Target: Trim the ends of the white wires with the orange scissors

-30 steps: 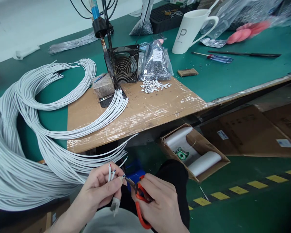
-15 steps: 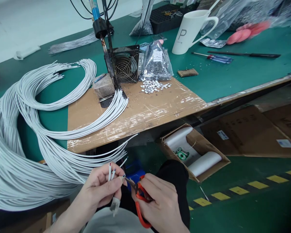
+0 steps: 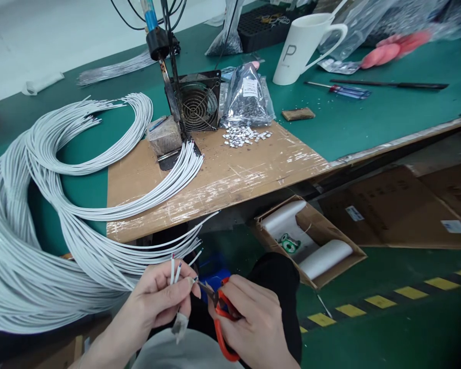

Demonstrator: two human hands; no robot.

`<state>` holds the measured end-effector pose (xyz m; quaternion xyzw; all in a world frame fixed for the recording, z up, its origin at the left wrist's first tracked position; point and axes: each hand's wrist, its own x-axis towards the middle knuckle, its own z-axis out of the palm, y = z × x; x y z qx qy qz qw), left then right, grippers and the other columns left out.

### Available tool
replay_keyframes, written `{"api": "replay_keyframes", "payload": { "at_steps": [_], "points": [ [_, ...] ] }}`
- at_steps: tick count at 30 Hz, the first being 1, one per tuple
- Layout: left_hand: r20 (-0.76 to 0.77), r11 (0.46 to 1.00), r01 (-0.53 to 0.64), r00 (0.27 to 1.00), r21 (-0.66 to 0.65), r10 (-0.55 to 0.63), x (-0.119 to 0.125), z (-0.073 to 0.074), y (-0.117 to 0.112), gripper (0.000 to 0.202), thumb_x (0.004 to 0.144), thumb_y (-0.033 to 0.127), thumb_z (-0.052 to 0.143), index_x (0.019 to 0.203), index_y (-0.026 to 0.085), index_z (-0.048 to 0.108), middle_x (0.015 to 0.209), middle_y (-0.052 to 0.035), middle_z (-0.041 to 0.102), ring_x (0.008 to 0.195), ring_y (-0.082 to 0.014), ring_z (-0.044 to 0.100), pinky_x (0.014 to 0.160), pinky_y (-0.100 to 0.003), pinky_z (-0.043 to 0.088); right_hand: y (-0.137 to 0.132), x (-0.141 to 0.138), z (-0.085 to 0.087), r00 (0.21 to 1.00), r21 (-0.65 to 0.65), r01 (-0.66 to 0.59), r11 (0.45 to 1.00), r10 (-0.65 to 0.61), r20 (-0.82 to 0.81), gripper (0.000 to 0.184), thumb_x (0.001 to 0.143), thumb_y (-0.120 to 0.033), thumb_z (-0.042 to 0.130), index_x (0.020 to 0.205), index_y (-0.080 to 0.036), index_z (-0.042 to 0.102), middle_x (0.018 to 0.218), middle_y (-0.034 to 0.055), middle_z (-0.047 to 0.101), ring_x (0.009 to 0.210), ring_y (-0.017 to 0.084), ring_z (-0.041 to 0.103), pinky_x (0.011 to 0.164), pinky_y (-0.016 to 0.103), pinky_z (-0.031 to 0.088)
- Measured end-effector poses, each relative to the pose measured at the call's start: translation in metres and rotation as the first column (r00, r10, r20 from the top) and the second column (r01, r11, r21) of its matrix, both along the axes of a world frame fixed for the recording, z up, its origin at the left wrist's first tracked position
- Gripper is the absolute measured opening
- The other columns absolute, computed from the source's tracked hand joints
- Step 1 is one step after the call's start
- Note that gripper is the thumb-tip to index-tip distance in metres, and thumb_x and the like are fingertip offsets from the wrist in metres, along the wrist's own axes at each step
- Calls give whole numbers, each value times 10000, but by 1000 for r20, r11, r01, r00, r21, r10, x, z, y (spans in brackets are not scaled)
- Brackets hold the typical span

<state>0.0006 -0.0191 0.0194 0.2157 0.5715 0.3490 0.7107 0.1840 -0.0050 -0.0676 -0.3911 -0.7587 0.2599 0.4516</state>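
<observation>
My left hand [image 3: 159,302] is closed in a pinch on the ends of thin white wires [image 3: 173,269], which stick up between the fingers below the bench edge. My right hand [image 3: 253,323] grips red-handled scissors [image 3: 218,312], their dark tips touching the wire end at my left thumb. The wires lead into a large bundle of white cables [image 3: 42,246] looped over the bench's left side.
A brown board [image 3: 223,174] on the green bench carries a small fan [image 3: 198,105], a soldering stand [image 3: 159,43], a bag of metal parts [image 3: 248,97] and loose terminals [image 3: 244,136]. A white mug [image 3: 299,46] and screwdriver [image 3: 341,90] lie behind. Cardboard boxes [image 3: 311,241] stand on the floor.
</observation>
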Motion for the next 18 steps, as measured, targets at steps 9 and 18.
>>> {"api": "replay_keyframes", "payload": {
  "at_steps": [9, 18],
  "points": [
    [-8, 1000, -11, 1000, -11, 11, 0, 0, 0, 497, 752, 604, 868, 803, 131, 724, 488, 10, 611, 377, 2, 139, 394, -198, 24, 2, -1, 2, 1000, 31, -8, 1000, 8, -6, 390, 862, -46, 615, 633, -225, 355, 601, -54, 342, 534, 104, 302, 490, 272, 243],
    [14, 1000, -7, 1000, -4, 7, -1, 0, -1, 486, 768, 592, 863, 784, 130, 715, 488, 14, 601, 385, 6, 140, 388, -182, 22, 2, -1, -1, 1000, 13, -11, 1000, 12, -17, 378, 854, -25, 615, 645, -220, 369, 613, -54, 341, 547, 106, 294, 497, 273, 237]
  ]
}}
